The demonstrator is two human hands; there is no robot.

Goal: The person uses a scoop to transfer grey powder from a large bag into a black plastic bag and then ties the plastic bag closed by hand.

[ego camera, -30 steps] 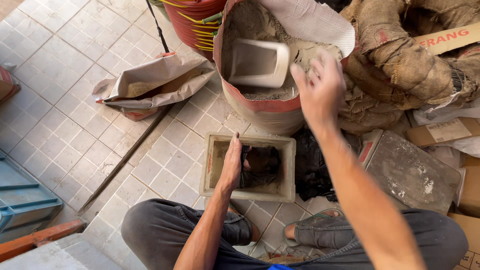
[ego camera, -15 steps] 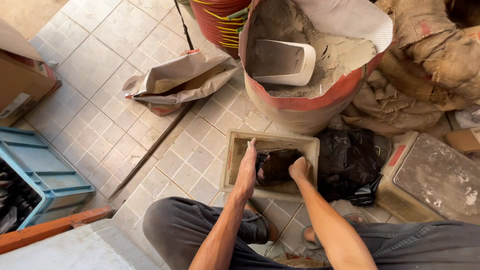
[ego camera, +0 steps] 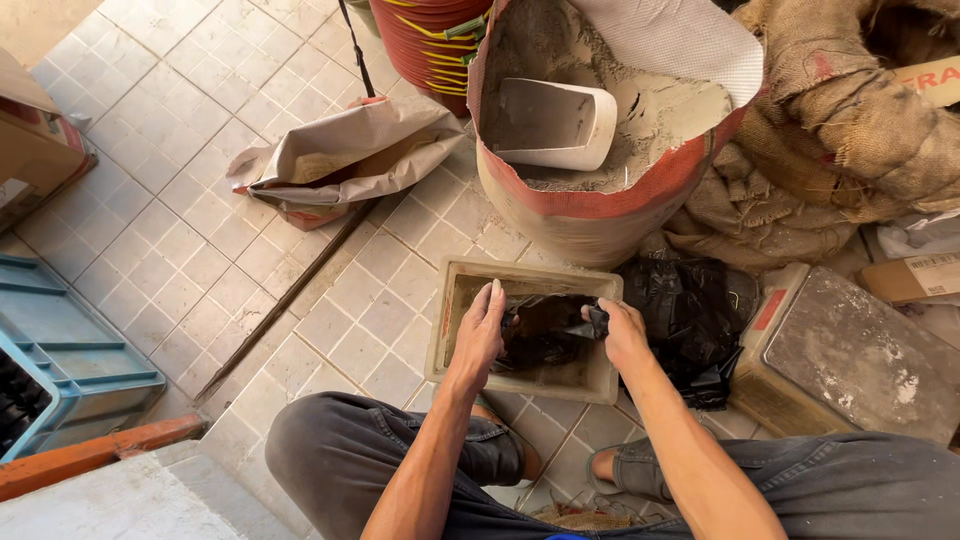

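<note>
Your left hand [ego camera: 480, 335] and right hand [ego camera: 622, 335] are both down inside the tray [ego camera: 455, 345], each pinching an edge of the black bag [ego camera: 540, 335] that lies in it. The left fingers are closed on the bag's near-left edge and the right fingers are clamped on its opposite edge, so the film is stretched between them. That looks like a way to hold the bag's mouth open against the tray walls.

Just beyond your hands stands the sack [ego camera: 590, 215], its rim rolled down so the grey powder is within reach. The scoop [ego camera: 555, 125] lies on that powder, open side up. Beside your right hand lies a heap of more black bags [ego camera: 690, 320], and past that a dusty scale [ego camera: 850, 350] sits close by. Out past your left hand lie a flattened paper bag [ego camera: 350, 155] and a thin rod [ego camera: 285, 300].

How far the bag reaches to the tray floor is hard to tell, since the film is dark and crumpled. Your fingertips are partly buried in it. The blue crate [ego camera: 60, 350] is cut off at the frame edge.
</note>
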